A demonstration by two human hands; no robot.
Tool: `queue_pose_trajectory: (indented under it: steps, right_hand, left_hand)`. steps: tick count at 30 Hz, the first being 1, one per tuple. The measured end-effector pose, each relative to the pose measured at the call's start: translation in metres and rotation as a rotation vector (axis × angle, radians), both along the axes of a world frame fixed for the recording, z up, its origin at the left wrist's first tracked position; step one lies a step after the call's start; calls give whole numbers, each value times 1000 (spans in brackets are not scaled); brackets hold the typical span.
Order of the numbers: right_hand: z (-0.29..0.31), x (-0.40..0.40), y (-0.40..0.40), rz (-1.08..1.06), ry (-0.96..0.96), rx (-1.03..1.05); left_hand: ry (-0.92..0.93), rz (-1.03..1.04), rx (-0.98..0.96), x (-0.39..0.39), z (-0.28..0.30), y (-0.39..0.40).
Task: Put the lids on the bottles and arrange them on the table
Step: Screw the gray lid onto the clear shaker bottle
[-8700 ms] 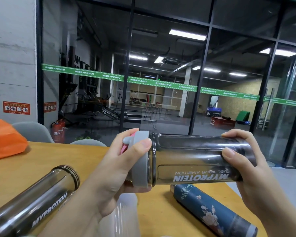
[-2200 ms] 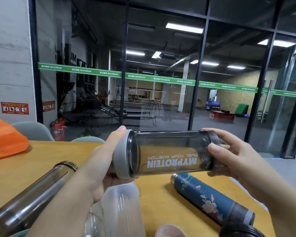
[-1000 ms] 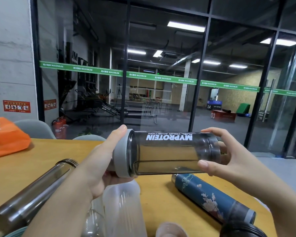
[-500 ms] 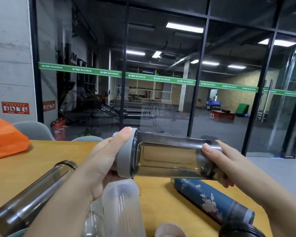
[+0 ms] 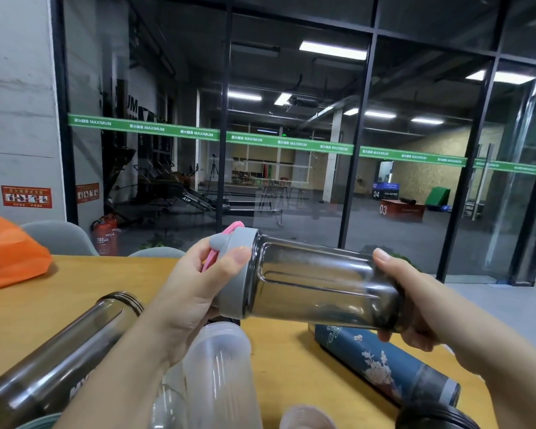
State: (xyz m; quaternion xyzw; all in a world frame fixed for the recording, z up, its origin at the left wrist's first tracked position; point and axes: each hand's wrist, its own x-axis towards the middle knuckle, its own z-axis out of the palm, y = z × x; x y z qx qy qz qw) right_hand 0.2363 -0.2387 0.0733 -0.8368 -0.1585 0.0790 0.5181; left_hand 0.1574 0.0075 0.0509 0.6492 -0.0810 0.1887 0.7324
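Note:
I hold a smoky transparent shaker bottle (image 5: 316, 283) sideways above the wooden table (image 5: 44, 305). Its grey lid (image 5: 240, 274) with a pink loop sits on the bottle's mouth, on the left. My left hand (image 5: 195, 289) grips the lid, thumb on its rim. My right hand (image 5: 415, 305) grips the bottle's base. A second smoky bottle (image 5: 62, 354) lies lidless at lower left. A frosted clear bottle (image 5: 220, 376) lies under my left wrist. A blue flowered flask (image 5: 381, 366) lies at lower right.
An orange bag (image 5: 7, 252) rests at the table's far left, with grey chair backs (image 5: 59, 236) behind the far edge. A dark round lid (image 5: 433, 416) and a pale pink lid (image 5: 307, 416) show at the bottom edge. A glass wall stands beyond.
The bottle has been turned about its long axis, so the printed lettering has gone from view. The lid's pink loop now shows on top, and the base end has dipped slightly.

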Motion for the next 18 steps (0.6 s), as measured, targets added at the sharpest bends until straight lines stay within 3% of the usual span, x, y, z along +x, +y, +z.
queue_pose_trajectory:
  steps: [8, 11, 14, 18]
  right_hand:
    - [-1, 5, 1, -42, -54, -53]
    - [2, -7, 4, -22, -226, 21]
    - [7, -16, 7, -36, -270, 97]
    - [11, -23, 6, -101, -241, 35]
  left_hand:
    - [35, -11, 3, -11, 8, 0]
    - [-50, -49, 7, -9, -4, 15]
    - [152, 19, -14, -11, 4, -4]
    - [163, 74, -31, -9, 8, -12]
